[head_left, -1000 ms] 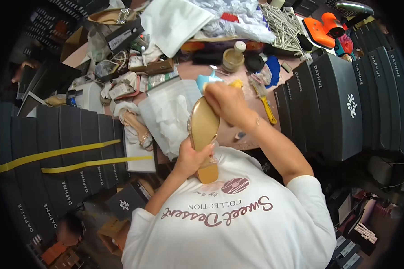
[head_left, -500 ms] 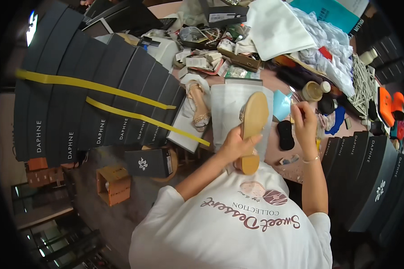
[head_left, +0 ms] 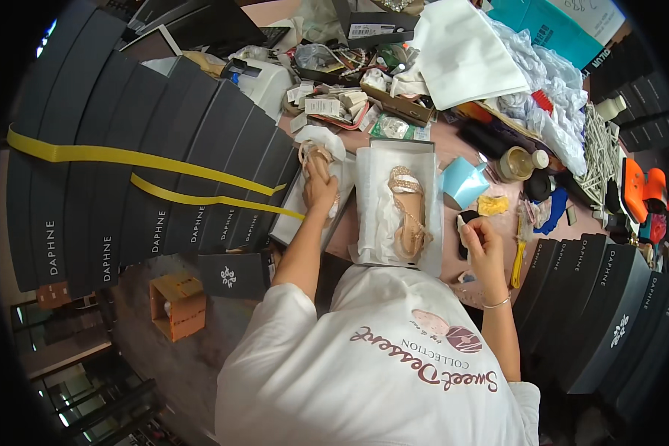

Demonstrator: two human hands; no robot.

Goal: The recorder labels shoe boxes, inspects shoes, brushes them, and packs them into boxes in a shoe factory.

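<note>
Sandal [head_left: 314, 154], in shallow box [head_left: 293, 225]: beneath my left grip [head_left: 320, 189], arm outstretched, fingers over it; whether they clasp it I cannot tell. Second sandal [head_left: 411, 210]: in white-lined box [head_left: 405, 146], between my arms. My right grip [head_left: 485, 247]: over bench [head_left: 447, 140], thumb and fingertips pinching a small white piece [head_left: 461, 221].

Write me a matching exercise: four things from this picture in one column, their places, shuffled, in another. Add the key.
1. Left hand
2. Light-blue container
3. Yellow-handled brush
4. Sandal with no hand on it

A. Inside the open box
B. Beside the dark boxes on the right
C. On the sandal farther left
D. Just right of the open box

Pairs: 1-C; 2-D; 3-B; 4-A
</note>
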